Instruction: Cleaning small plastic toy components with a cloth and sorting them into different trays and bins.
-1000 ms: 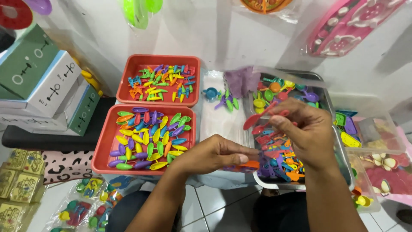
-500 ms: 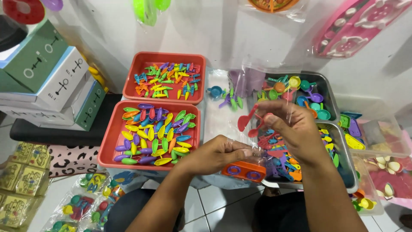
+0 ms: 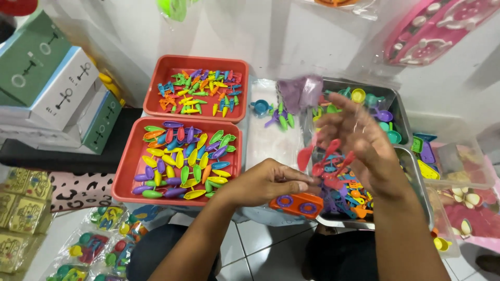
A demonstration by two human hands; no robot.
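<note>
Left hand [image 3: 265,182] pinches a clear bag [image 3: 307,156] – right hand [image 3: 359,145], fingers spread, seemingly drops red spoons [image 3: 325,156].

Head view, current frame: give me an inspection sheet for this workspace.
Surface: metal tray of mixed plastic toy pieces.
Job's things: clear plastic bag holding red toy spoons and an orange toy stove.
Clutter: two red trays; stacked boxes.
Grippers: left hand pinches the bag's edge; right hand fingers spread, blurred, above the bag.
Cables: nothing seen.
Surroundings: white wall with hung packaged toys.
</note>
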